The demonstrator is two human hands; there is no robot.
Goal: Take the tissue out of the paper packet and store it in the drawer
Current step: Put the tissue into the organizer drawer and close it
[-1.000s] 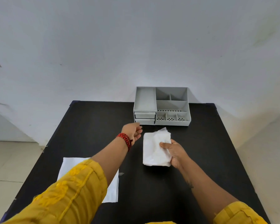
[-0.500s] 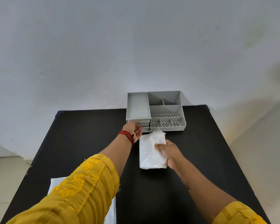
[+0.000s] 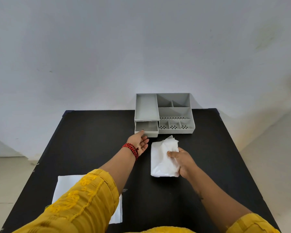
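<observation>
Left hand (image 3: 140,143), palm up and fingers loosely spread, has its fingertips at the front lip of the drawer (image 3: 146,128), which stands pulled out and looks empty; right hand (image 3: 181,163) is closed around the tissue (image 3: 163,158), holding the white stack on the table (image 3: 94,140) just right of the left hand and short of the drawer. Step in hand is judged to be drawer opening, with the paper packet (image 3: 64,190) lying flat near the left elbow; the next move calls for lifting the stack forward and left into the drawer, probably squeezed narrow to clear its walls, while the organiser (image 3: 175,113) behind is kept from sliding
</observation>
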